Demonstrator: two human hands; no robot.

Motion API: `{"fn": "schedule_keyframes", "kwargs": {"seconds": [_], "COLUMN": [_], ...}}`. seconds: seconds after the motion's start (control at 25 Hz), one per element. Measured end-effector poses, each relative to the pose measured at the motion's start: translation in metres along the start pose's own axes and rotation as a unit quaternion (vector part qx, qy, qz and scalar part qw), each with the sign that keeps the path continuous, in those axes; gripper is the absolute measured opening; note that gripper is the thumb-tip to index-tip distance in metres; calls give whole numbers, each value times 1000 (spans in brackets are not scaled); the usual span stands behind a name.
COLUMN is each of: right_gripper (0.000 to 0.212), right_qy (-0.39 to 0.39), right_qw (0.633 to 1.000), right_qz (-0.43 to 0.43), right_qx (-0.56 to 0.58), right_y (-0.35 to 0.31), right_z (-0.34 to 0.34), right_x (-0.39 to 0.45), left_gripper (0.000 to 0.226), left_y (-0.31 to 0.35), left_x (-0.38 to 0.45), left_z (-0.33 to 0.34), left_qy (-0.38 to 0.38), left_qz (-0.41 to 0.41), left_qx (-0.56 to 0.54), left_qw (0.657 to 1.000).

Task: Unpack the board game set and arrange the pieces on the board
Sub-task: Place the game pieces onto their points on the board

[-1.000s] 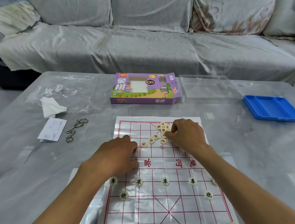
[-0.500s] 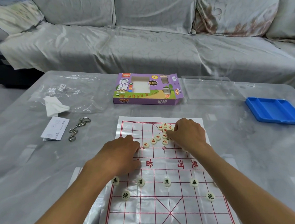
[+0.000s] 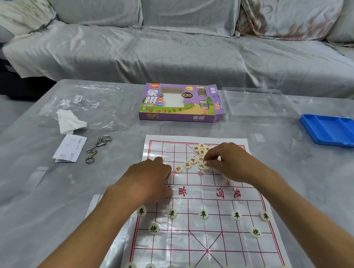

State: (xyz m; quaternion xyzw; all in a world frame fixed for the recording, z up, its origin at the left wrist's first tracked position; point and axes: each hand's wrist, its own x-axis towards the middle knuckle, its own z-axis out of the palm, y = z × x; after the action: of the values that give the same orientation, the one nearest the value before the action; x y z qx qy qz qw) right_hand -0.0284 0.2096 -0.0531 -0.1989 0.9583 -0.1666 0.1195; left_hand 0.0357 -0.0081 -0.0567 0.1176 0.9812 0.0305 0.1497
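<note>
Grey glossy tabletop (image 3: 296,189), covered in clear plastic with glare patches; behind it a sofa (image 3: 168,43) under a pale grey patterned cover, floral cushion (image 3: 288,9) at right.

Far left of tabletop: clear bag (image 3: 94,109) with crumpled tissue (image 3: 67,121) on it; nearer, folded leaflet (image 3: 70,147), then metal wire puzzle (image 3: 96,147) just beside it.

Centre back: purple box (image 3: 180,102), lying flat, end flap open at right. Right of it clear tray (image 3: 255,101); far right, blue tray (image 3: 334,130) near the edge.

Centre front: board (image 3: 207,233), a thin sheet with red grid, creased, lying flat. Black-marked pieces (image 3: 203,214) set out in rows on the near half. Red-marked pieces (image 3: 187,164) in a loose cluster on the far half, mostly touching, not on their points.

Left hand (image 3: 147,179) knuckles up on the board's left-centre, fingers curled under; holding anything or not: cannot tell. Right hand (image 3: 232,164) over the far right of the board, thumb and fingertips pinching a red piece (image 3: 205,163) at the cluster's near edge.
</note>
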Motion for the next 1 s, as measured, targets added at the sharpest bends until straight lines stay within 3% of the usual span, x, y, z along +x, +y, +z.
{"fn": "schedule_keyframes", "kwargs": {"seconds": [0.12, 0.32, 0.52, 1.0], "right_gripper": [23, 22, 27, 26], "right_qy": [-67, 37, 16, 46], "right_qw": [993, 997, 998, 998], "right_qz": [-55, -46, -59, -38], "right_qx": [-80, -50, -29, -19], "right_y": [-8, -8, -2, -2], "right_z": [11, 22, 26, 34], "right_x": [-6, -6, -14, -14], "left_gripper": [31, 35, 34, 33], "left_y": [1, 1, 1, 0], "left_x": [0, -5, 0, -1], "left_z": [0, -1, -2, 3], "left_qy": [2, -3, -9, 7], "left_qz": [1, 4, 3, 7], "left_qx": [2, 0, 2, 1], "left_qw": [1000, 1000, 1000, 1000]}}
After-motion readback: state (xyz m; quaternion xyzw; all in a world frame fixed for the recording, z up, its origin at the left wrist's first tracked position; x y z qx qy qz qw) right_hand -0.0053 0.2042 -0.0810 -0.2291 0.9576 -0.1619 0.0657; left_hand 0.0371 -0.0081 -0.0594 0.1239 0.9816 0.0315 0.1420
